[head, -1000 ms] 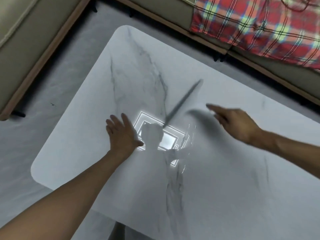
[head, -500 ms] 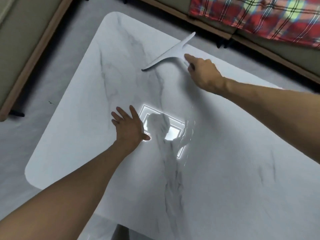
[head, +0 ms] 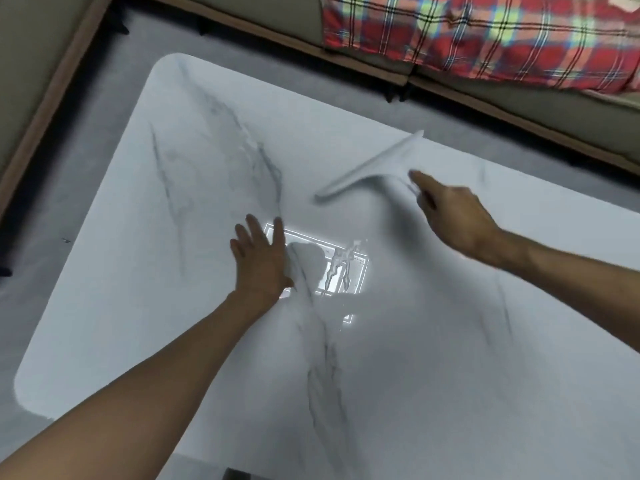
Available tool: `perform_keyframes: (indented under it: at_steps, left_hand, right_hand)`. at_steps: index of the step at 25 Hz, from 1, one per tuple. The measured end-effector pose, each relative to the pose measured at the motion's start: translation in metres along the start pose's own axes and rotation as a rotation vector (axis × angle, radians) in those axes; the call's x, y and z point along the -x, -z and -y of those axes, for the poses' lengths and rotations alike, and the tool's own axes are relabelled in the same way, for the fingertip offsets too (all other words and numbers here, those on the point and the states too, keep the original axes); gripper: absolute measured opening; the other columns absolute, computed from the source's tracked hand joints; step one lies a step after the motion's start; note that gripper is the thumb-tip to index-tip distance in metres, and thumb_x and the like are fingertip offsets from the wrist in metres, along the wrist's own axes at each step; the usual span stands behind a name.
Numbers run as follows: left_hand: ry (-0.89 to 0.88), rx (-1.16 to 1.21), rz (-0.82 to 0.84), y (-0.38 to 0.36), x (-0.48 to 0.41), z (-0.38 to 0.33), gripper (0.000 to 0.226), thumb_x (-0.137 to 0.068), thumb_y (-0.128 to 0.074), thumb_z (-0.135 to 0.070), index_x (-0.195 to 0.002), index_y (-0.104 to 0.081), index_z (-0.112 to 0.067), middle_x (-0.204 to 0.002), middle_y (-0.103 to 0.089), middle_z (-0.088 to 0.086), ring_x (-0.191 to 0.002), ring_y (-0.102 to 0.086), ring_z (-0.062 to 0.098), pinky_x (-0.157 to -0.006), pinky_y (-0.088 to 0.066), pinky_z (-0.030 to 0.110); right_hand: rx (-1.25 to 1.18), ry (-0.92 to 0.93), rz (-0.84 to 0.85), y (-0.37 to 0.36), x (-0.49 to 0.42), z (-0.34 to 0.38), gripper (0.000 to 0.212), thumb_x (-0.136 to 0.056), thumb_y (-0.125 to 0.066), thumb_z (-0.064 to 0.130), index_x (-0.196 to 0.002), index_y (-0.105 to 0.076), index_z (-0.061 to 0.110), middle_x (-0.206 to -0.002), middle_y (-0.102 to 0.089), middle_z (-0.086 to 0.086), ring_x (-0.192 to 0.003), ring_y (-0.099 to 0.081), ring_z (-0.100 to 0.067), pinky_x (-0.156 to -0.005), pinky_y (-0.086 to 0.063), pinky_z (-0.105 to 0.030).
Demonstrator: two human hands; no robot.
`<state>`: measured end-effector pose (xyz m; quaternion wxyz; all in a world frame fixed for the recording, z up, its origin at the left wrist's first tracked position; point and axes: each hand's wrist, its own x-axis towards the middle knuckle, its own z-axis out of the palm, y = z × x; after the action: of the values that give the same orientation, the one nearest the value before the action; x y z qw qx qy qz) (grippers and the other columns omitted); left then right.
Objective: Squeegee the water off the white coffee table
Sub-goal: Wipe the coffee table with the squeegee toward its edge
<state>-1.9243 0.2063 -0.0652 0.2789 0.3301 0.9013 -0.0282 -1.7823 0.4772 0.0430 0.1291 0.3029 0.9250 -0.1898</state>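
Presses left hand flat on white marble-veined coffee table, fingers straight and slightly spread, thumb beside glinting puddle of water near the middle. Grips handle of pale grey T-shaped squeegee in right hand, index finger stretched forward, other fingers curled, though blurred. Holds blade slantwise over the table's far half, apart from the puddle; cannot tell whether touching. Beyond: red plaid blanket on beige sofa.

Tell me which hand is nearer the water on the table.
Left. The left hand lies flat just left of the water; the right hand holds the squeegee farther off, up and right.
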Motion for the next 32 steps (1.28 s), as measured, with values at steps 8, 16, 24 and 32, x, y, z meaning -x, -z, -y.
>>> perform_keyframes:
  at_steps: [8, 16, 24, 32]
  left_hand:
    - [-0.037, -0.136, 0.087, -0.014, -0.010, -0.026, 0.123, -0.071, -0.078, -0.048, -0.153, 0.008, -0.013, -0.151, 0.002, 0.042, -0.137, -0.008, 0.064, -0.111, -0.021, 0.061]
    - [-0.044, -0.176, 0.100, -0.004, -0.006, -0.033, 0.118, -0.074, -0.075, -0.050, -0.153, 0.003, -0.010, -0.148, -0.005, 0.046, -0.135, -0.015, 0.065, -0.113, -0.022, 0.059]
    - [-0.038, -0.192, 0.111, 0.000, -0.004, -0.036, 0.118, -0.073, -0.077, -0.049, -0.153, 0.001, -0.011, -0.149, -0.007, 0.045, -0.135, -0.017, 0.064, -0.114, -0.027, 0.055]
    - [-0.062, -0.194, 0.116, 0.005, -0.001, -0.037, 0.108, -0.080, -0.071, -0.043, -0.153, 0.001, -0.008, -0.148, -0.006, 0.046, -0.135, -0.015, 0.065, -0.114, -0.026, 0.056]
  right_hand:
    - [-0.085, -0.189, 0.035, -0.014, -0.065, 0.013, 0.036, -0.094, -0.031, 0.018, -0.128, -0.041, 0.024, -0.100, -0.060, -0.022, -0.072, -0.046, -0.034, -0.043, -0.042, -0.033]
    - [0.021, -0.183, 0.260, -0.024, 0.110, -0.038, 0.051, -0.099, -0.036, 0.024, -0.149, -0.028, 0.030, -0.089, -0.068, -0.012, -0.077, -0.062, -0.035, -0.069, -0.050, -0.036]
    - [-0.274, -0.476, -0.031, 0.035, -0.037, -0.051, 0.031, -0.094, -0.030, 0.016, -0.119, -0.048, 0.015, -0.104, -0.062, -0.031, -0.076, -0.062, -0.042, -0.070, -0.053, -0.042]
    - [-0.154, -0.403, 0.081, -0.024, 0.072, -0.047, 0.041, -0.099, -0.033, 0.024, -0.140, -0.035, 0.027, -0.089, -0.064, -0.026, -0.074, -0.061, -0.040, -0.060, -0.046, -0.035]
